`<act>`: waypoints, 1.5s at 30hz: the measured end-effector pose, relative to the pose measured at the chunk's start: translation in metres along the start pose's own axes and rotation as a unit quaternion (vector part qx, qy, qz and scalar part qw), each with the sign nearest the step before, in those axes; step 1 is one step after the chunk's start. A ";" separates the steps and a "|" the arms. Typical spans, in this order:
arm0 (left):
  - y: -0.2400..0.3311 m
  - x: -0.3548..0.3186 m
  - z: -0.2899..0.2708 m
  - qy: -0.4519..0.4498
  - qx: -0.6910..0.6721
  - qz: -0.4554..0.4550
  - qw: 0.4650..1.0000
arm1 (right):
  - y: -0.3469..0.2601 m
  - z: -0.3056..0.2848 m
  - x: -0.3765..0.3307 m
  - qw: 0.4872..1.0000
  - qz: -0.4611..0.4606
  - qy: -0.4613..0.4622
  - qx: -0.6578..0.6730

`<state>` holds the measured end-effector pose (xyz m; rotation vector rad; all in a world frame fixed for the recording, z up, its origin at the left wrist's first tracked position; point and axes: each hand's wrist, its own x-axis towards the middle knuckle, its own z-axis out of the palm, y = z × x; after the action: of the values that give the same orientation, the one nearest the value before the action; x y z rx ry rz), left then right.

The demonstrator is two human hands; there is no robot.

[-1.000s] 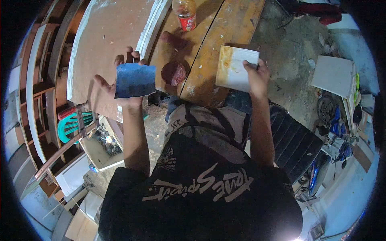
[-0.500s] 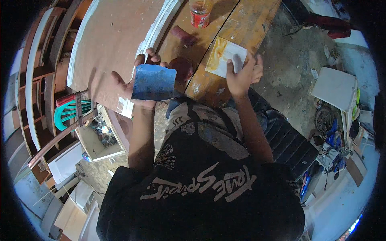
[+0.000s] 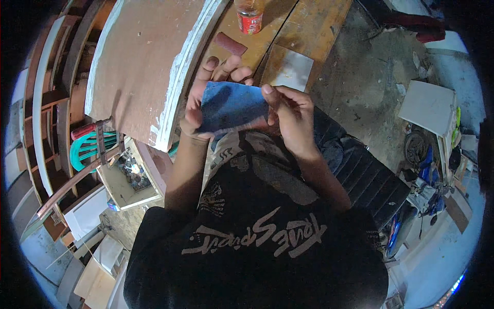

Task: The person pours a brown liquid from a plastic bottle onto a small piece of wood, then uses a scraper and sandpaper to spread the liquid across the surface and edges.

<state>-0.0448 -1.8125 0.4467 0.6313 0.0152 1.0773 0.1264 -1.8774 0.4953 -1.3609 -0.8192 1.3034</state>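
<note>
A blue rectangular sheet [image 3: 231,105], which looks like the paper back of sandpaper, lies across the palm of my left hand [image 3: 198,100]. The left fingers curl up beyond its far edge, with the thumb at its left side. At the sheet's right end, my right hand [image 3: 296,116] pinches the corner between thumb and fingers. Just beyond the right hand, a square white card [image 3: 298,67] with a yellow-brown smeared side rests on the wooden bench [image 3: 319,31]. A dark red piece of sandpaper [image 3: 230,43] lies curled on the bench past my left fingers.
A bottle with a red label [image 3: 250,23] stands on the bench. To the left is a large brown panel [image 3: 149,46] with white-painted edges. A clamp with a red handle [image 3: 85,130], a green plastic item [image 3: 82,154] and an open box of small bits [image 3: 131,175] are lower left.
My right hand has left the white card and come to the blue sheet, gripping its right corner. My left hand and the sheet have shifted right.
</note>
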 end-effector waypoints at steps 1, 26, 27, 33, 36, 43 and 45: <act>0.000 0.002 0.003 -0.012 0.029 0.003 1.000 | 0.001 -0.001 0.000 1.000 0.001 0.010 0.013; 0.005 -0.073 -0.031 0.455 0.304 0.038 0.836 | 0.082 -0.081 0.060 0.972 -0.014 0.224 -0.075; 0.012 -0.073 -0.037 0.442 0.220 0.047 0.868 | 0.082 -0.082 0.072 0.966 -0.021 0.253 -0.053; 0.026 -0.071 -0.042 0.399 0.100 0.056 0.910 | 0.081 -0.104 0.160 0.951 -0.056 0.299 -0.060; 0.009 -0.078 -0.056 0.393 0.199 0.062 0.896 | 0.103 -0.123 0.211 0.961 -0.030 0.234 -0.145; -0.069 -0.122 -0.088 0.476 0.612 0.164 0.610 | 0.085 -0.120 0.201 0.900 -0.114 0.278 -0.316; -0.094 -0.132 -0.120 0.567 0.543 0.159 0.598 | 0.077 -0.118 0.183 0.907 -0.140 0.285 -0.277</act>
<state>-0.0700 -1.8945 0.2641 0.9100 1.8925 1.6260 0.2601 -1.7471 0.3585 -1.8602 -0.9541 0.3985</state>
